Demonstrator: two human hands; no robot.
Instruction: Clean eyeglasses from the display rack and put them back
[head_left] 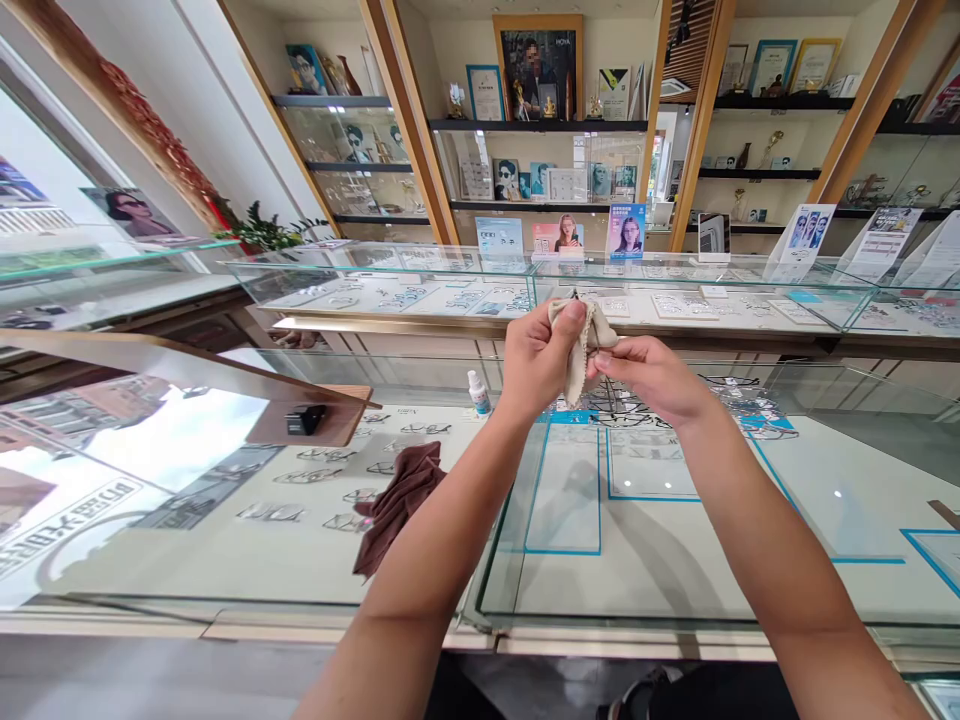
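Note:
My left hand [541, 358] is closed on a beige cleaning cloth [576, 372], its thumb pressed on top of the folds. A small dark tip pokes out above that thumb; whatever the cloth wraps is mostly hidden. On the other side, my right hand [654, 376] pinches at the cloth's lower right edge, fingers and thumb together. Both hands are raised over the glass display counter [637, 590]. Just beyond and below them lies a cluster of eyeglasses [626, 408].
A crumpled brown cloth [401, 505] lies to the left, with a white spray bottle [478, 394] farther back. Several glasses are laid out in rows on the left. A tilted mirror-like panel [300, 385] with a dark box stands there. Glass showcases [420, 262] and shelves run behind.

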